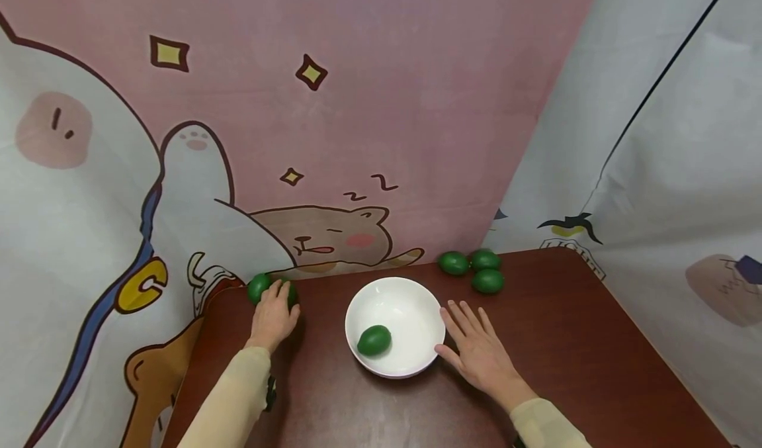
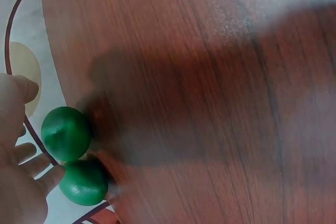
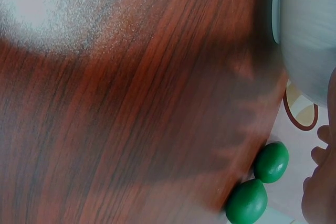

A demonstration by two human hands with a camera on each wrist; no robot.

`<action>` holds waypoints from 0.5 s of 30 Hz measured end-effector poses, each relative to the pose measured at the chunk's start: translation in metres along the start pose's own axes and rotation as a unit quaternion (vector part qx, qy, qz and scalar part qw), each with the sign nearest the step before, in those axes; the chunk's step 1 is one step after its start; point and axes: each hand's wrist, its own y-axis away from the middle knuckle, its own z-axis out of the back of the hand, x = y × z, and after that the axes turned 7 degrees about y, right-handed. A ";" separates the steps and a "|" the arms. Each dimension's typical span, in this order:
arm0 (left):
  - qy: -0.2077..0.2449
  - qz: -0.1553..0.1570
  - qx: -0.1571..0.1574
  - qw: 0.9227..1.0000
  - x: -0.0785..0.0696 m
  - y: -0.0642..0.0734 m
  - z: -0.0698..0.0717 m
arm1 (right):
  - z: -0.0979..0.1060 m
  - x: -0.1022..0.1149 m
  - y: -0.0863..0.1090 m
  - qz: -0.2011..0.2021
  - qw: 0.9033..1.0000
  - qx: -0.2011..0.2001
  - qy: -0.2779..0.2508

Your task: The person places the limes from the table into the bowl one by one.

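Note:
At the table's back left, my left hand (image 1: 275,314) reaches over two green limes, its fingers spread above the right one (image 1: 291,294). The left lime (image 1: 259,288) shows beside the fingertips. In the left wrist view the thumb stands apart from the fingers, near an upper lime (image 2: 66,134) and a lower lime (image 2: 84,182); whether a fingertip touches is unclear. A white bowl (image 1: 417,342) stands mid-table with one lime (image 1: 374,340) inside. My right hand (image 1: 481,357) is flat with spread fingers beside the bowl's right rim and holds nothing.
Three more limes lie grouped at the back right: a left one (image 1: 454,263), a rear one (image 1: 485,259) and a front one (image 1: 488,281). The brown wooden table (image 1: 571,342) meets a cartoon-printed cloth (image 1: 417,104) behind it.

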 end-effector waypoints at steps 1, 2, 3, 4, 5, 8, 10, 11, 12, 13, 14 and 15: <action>0.000 0.002 0.003 1.000 0.001 -0.001 0.000 | 0.000 0.000 0.000 0.000 1.000 -0.002 -0.002; 0.000 0.004 0.006 1.000 0.001 -0.001 -0.001 | 0.000 0.000 0.000 0.001 1.000 -0.005 -0.001; 0.000 0.007 0.008 1.000 0.002 -0.002 -0.002 | 0.001 0.000 0.000 0.001 1.000 -0.006 -0.001; 0.001 0.010 0.011 1.000 0.002 -0.002 -0.002 | 0.001 0.001 0.000 0.002 1.000 -0.008 -0.002; 0.002 0.013 0.014 1.000 0.003 -0.003 -0.002 | 0.001 0.001 0.000 0.002 1.000 -0.010 -0.003; 0.006 0.020 0.020 1.000 0.004 -0.003 -0.004 | 0.002 0.001 0.000 0.002 1.000 -0.007 0.000; 0.009 0.025 0.023 0.999 0.005 -0.004 -0.004 | 0.002 0.001 0.000 -0.001 1.000 0.001 0.000; 0.008 0.025 0.023 0.999 0.006 -0.003 -0.005 | 0.002 0.001 0.000 -0.002 1.000 0.005 0.000; 0.007 0.025 0.023 0.999 0.007 -0.003 -0.006 | 0.002 0.002 0.000 -0.002 1.000 0.008 0.000; 0.007 0.025 0.022 0.999 0.007 -0.003 -0.006 | 0.002 0.002 0.000 -0.004 1.000 0.013 -0.002; 0.007 0.024 0.021 0.999 0.008 -0.004 -0.007 | 0.002 0.002 0.000 -0.005 1.000 0.016 -0.004; 0.007 0.023 0.020 1.000 0.008 -0.004 -0.007 | 0.002 0.002 0.000 -0.006 1.000 0.018 -0.005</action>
